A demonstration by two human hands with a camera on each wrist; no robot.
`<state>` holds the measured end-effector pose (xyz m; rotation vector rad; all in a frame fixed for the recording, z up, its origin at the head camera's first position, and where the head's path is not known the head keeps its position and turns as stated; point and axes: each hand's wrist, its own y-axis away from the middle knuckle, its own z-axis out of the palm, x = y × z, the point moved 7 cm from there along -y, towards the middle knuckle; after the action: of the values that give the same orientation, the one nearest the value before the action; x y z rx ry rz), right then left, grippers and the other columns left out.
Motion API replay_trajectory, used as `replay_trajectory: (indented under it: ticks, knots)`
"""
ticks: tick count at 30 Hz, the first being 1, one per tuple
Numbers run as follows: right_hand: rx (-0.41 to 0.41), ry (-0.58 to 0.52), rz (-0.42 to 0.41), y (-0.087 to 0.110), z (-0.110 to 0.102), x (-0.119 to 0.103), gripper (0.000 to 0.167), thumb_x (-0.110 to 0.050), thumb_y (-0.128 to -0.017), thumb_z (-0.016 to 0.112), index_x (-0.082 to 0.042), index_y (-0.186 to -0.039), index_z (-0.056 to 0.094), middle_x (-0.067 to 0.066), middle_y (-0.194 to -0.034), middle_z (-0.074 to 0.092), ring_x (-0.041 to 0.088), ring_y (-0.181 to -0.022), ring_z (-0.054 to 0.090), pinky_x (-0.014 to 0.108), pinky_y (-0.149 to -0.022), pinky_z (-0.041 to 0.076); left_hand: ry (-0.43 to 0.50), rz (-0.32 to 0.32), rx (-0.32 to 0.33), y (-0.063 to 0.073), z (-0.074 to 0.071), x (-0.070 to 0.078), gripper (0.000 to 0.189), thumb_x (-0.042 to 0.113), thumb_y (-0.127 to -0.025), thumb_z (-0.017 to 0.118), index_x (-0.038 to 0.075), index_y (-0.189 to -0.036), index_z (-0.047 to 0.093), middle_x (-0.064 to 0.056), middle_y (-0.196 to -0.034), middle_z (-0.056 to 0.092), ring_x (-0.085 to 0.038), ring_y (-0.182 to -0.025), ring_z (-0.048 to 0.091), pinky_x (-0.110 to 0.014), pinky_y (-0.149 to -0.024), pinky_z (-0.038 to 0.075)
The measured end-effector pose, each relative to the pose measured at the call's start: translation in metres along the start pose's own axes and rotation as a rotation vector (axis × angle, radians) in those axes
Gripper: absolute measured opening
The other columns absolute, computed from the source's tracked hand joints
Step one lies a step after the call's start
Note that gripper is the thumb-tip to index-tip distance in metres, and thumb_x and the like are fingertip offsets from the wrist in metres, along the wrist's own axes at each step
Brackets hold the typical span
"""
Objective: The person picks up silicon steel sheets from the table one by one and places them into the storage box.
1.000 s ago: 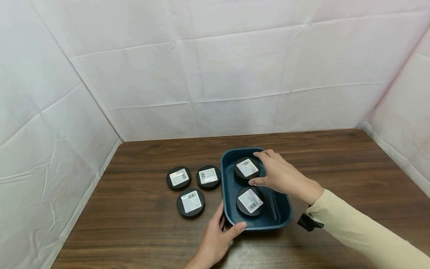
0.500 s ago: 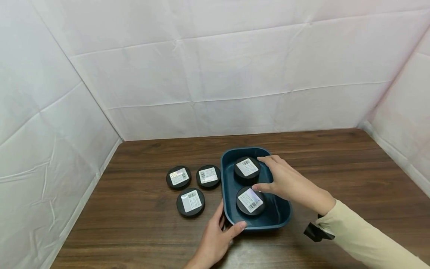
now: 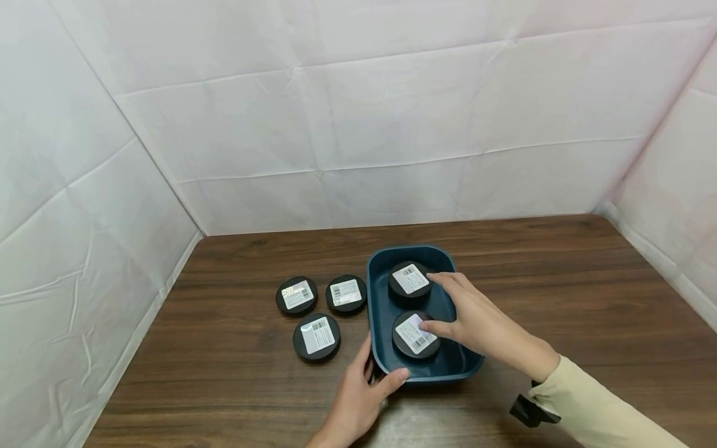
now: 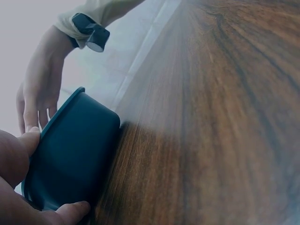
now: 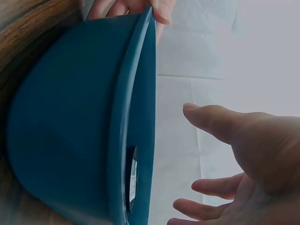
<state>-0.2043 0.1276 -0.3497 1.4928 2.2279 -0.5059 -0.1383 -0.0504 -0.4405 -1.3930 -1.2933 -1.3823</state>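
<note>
My left hand grips the near-left corner of a dark blue plastic tub, thumb over the rim and fingers along the outer wall. Two round black discs lie inside the tub, a far disc and a near disc, each with a white barcode label. Over the tub's right side hovers my right hand, fingers spread and holding nothing. From the head view its thumb overlaps the near disc's label. The right wrist view shows that hand apart from the tub's rim.
Left of the tub, several similar discs lie on the brown wooden table: one disc at far left, another disc close to the tub, a third disc nearer me. White sheeting encloses the table's back and sides.
My right hand has moved off the far disc, sliding right and toward me over the near disc. The left hand and the tub have stayed put.
</note>
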Motion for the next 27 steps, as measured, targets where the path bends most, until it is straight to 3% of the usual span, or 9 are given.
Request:
replay_trajectory:
  ticks: [12,20,27]
  knots:
    - [0.097,-0.041,-0.034,0.011,0.004,-0.001,0.078,-0.037,-0.087,0.079,-0.003,-0.148,0.045,0.023,-0.149,0.045,0.044,-0.134,0.049,0.062,-0.101,0.049,0.016,0.04,-0.015,0.001,0.001,0.001,0.091,0.034,-0.093,0.073,0.006,-0.161,0.018,-0.021,-0.166,0.021,-0.04,-0.151,0.026,-0.048,-0.12,0.032]
    - [0.18,-0.108,-0.031,0.015,0.003,-0.001,0.075,-0.03,-0.086,0.081,-0.005,-0.147,0.046,0.021,-0.154,0.043,0.046,-0.149,0.028,0.068,-0.109,0.04,0.021,0.042,-0.017,0.001,0.001,0.0,0.091,0.034,-0.093,0.072,0.006,-0.161,0.018,-0.022,-0.166,0.021,-0.039,-0.151,0.025,-0.047,-0.12,0.032]
    - [0.185,-0.121,-0.026,0.019,0.008,0.003,0.078,-0.028,-0.084,0.083,-0.005,-0.148,0.045,0.021,-0.154,0.042,0.046,-0.151,0.023,0.069,-0.109,0.038,0.015,0.029,-0.013,0.001,0.0,-0.001,0.092,0.035,-0.093,0.072,0.005,-0.161,0.018,-0.023,-0.166,0.02,-0.041,-0.151,0.025,-0.048,-0.119,0.033]
